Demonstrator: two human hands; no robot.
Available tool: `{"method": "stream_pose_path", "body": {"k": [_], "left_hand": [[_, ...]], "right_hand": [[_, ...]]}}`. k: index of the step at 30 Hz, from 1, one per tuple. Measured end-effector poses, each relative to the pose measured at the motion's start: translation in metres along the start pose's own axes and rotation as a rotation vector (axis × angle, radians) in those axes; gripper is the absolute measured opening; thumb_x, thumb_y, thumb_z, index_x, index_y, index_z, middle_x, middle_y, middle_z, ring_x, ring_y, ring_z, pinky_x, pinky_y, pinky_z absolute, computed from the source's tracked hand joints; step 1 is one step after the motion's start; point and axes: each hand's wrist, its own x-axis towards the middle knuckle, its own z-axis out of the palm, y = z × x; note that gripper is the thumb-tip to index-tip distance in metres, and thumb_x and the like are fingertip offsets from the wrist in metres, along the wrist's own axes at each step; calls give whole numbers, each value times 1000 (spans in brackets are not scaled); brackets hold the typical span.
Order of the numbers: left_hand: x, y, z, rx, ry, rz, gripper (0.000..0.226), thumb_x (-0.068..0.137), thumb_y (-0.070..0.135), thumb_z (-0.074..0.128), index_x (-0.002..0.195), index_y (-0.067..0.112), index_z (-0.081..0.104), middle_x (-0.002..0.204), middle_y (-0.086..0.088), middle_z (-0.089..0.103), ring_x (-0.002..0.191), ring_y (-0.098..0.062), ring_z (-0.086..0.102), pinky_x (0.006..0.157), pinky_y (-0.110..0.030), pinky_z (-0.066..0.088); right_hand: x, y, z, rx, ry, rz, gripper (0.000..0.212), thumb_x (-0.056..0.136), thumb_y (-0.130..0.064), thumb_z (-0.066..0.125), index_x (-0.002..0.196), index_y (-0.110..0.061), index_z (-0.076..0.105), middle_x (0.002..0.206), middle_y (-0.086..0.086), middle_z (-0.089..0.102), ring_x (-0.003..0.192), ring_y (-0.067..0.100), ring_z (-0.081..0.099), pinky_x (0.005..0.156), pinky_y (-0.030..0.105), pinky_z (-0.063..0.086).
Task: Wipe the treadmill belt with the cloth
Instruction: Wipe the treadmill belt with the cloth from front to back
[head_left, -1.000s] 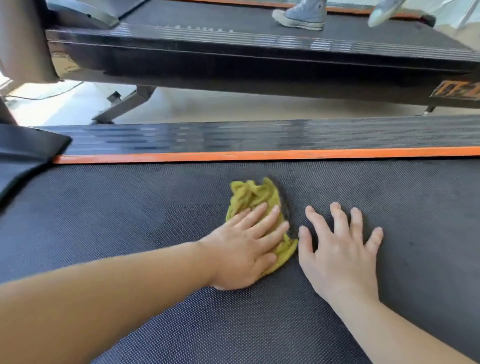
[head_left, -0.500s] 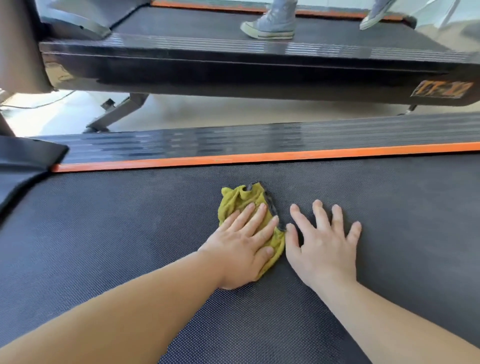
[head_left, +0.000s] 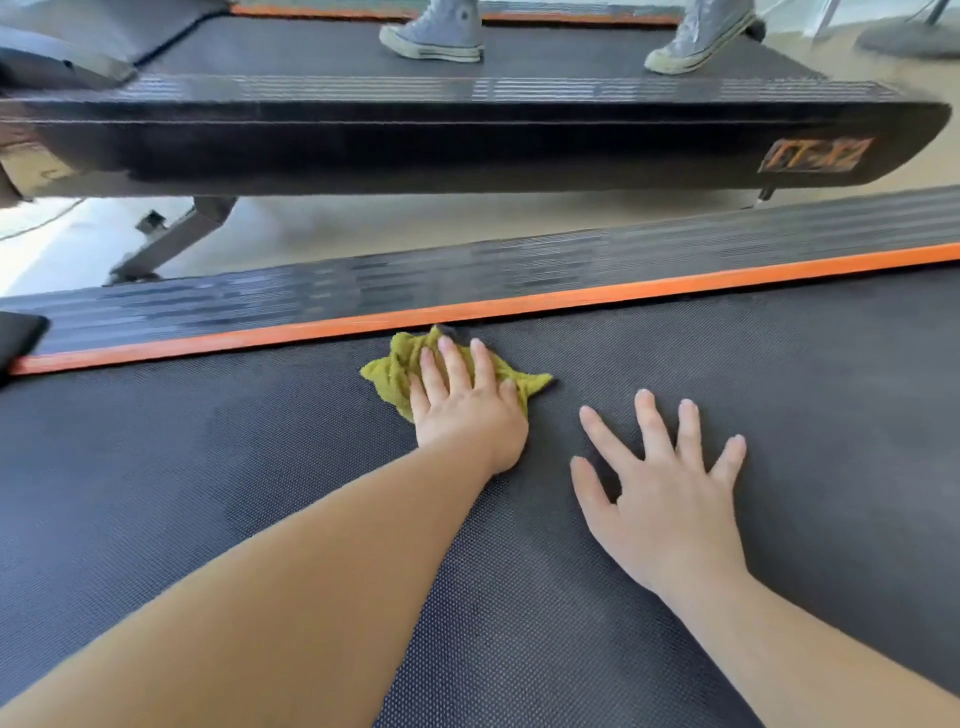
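Most of the cloth (head_left: 393, 370) is hidden under my left hand (head_left: 467, 415). Only its crumpled yellow-green folds show to the left of my fingers (head_left: 453, 364), with a pointed corner poking out on the right. There is a small dark bit at its far tip that I cannot make out. I cannot pick out the thumb of that hand either. Both my forearms are cut off by the bottom edge. On the second treadmill (head_left: 467, 140) beyond mine, another person shows only as two pale shoes (head_left: 434, 34), cut off at the ankle by the top edge. The orange label (head_left: 815, 154) on its side is too blurred to read.

My left hand lies flat, palm down, with the fingers straight and a little apart. It presses the cloth onto the treadmill belt (head_left: 208, 467) at the far side, just short of the orange strip (head_left: 571, 301) that borders the ribbed side rail (head_left: 519, 270). My right hand (head_left: 670, 499) rests palm down on the bare belt with its fingers spread wide. It holds nothing and sits to the right of the cloth, a little nearer to me, without touching it.
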Motion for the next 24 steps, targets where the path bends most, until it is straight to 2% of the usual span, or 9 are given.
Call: {"method": "stream_pose_path", "body": {"k": [2, 6, 8, 11, 12, 16, 18, 21, 24], "left_hand": [[8, 9, 1, 55, 20, 134, 67, 107, 51, 12, 164, 23, -10, 170, -6, -22, 156, -31, -22, 127, -51, -7], [11, -40, -18, 316, -67, 709, 64, 109, 49, 13, 164, 28, -12, 169, 2, -24, 156, -19, -22, 128, -40, -8], [31, -64, -33, 361, -74, 667, 62, 109, 49, 11, 163, 28, -13, 171, 2, -19, 157, -14, -18, 128, -36, -8], [23, -47, -24, 290, 50, 362, 64, 109, 46, 14, 165, 20, -4, 173, -5, -7, 159, -20, -7, 128, -42, -1], [13, -33, -14, 243, 64, 370, 65, 108, 45, 16, 165, 18, -2, 173, -7, -7, 159, -23, -7, 128, -44, 1], [2, -43, -21, 315, -75, 696, 66, 109, 48, 15, 164, 22, -9, 171, -2, -17, 158, -17, -15, 129, -40, -3], [23, -58, -37, 308, -87, 601, 65, 109, 47, 15, 164, 22, -8, 172, -2, -13, 158, -15, -12, 129, -36, -4], [20, -50, -25, 244, 44, 415, 65, 109, 44, 19, 165, 16, 0, 173, -7, -7, 159, -20, -8, 129, -39, -4], [-11, -47, -8, 178, -29, 648, 63, 109, 41, 24, 166, 21, 4, 172, 2, -7, 159, -15, -8, 129, -39, -2]], "right_hand": [[0, 0, 2, -5, 21, 1, 64, 95, -73, 2, 157, -58, -4, 174, 2, -2, 157, 41, -6, 117, 75, 1], [0, 1, 2, 9, 22, -7, 64, 94, -73, 2, 157, -59, 0, 174, 2, 1, 158, 41, -3, 118, 75, 2], [0, 2, 3, 15, 25, 3, 64, 94, -73, 2, 156, -60, -2, 174, 1, 1, 158, 40, -4, 118, 74, 1], [0, 1, 2, 26, 17, -2, 64, 93, -74, 1, 156, -60, -3, 174, 0, -1, 158, 39, -5, 118, 74, -1], [0, 1, 1, 26, 19, 2, 65, 93, -74, 0, 156, -60, -3, 174, 0, -1, 158, 39, -6, 118, 74, -1], [0, 0, 1, 15, 25, 0, 65, 94, -73, 0, 157, -60, -1, 174, 1, 1, 158, 40, -4, 118, 74, 1], [0, 1, 2, 17, 28, -1, 64, 94, -73, 0, 157, -59, 0, 174, 1, 1, 158, 40, -3, 118, 74, 1], [0, 0, 2, 21, 28, -1, 64, 95, -74, 2, 157, -59, 1, 174, 1, 2, 158, 40, -3, 118, 74, 1], [1, 1, 3, 13, 18, 2, 65, 94, -73, 2, 157, -59, 3, 174, 1, 4, 157, 41, -2, 117, 75, 2]]}}
